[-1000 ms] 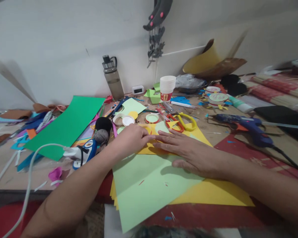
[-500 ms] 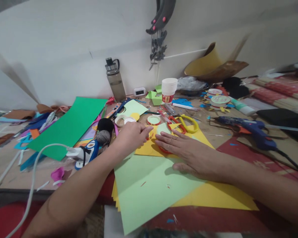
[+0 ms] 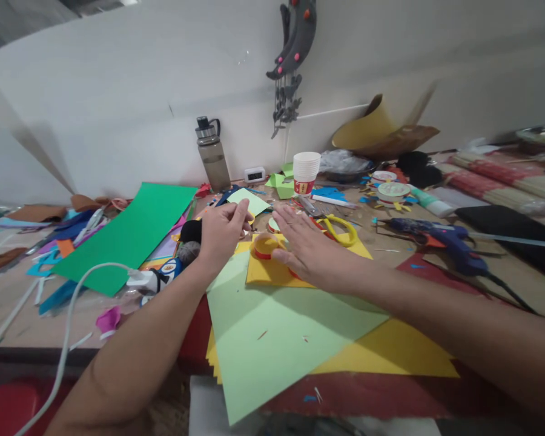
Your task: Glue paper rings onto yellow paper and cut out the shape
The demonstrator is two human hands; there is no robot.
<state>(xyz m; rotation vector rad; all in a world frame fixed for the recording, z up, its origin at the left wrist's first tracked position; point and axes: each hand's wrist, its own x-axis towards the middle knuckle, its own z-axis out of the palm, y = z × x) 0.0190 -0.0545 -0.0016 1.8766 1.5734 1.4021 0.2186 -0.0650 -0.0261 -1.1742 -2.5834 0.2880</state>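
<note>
Right hand (image 3: pixel 306 251) flat, fingers spread, holding nothing, over small yellow paper sheet (image 3: pixel 272 275) mid-table (image 3: pixel 13 315), toward front edge. Fingertips beside red-rimmed ring (image 3: pixel 263 247) on that sheet (contact unclear). Left hand (image 3: pixel 222 233) raised and half-curled; cannot tell whether it grips anything. Step judged: positioning ring. Next move calls for light pinch on rim.

A grey water bottle (image 3: pixel 213 154) stands against the wall; just right of it sits a small white clock (image 3: pixel 254 174), then a stack of paper cups (image 3: pixel 306 171); left of the bottle lies a dark green sheet (image 3: pixel 131 233); farther right, yellow-handled scissors (image 3: pixel 340 229) and a blue glue gun (image 3: pixel 440 239).
</note>
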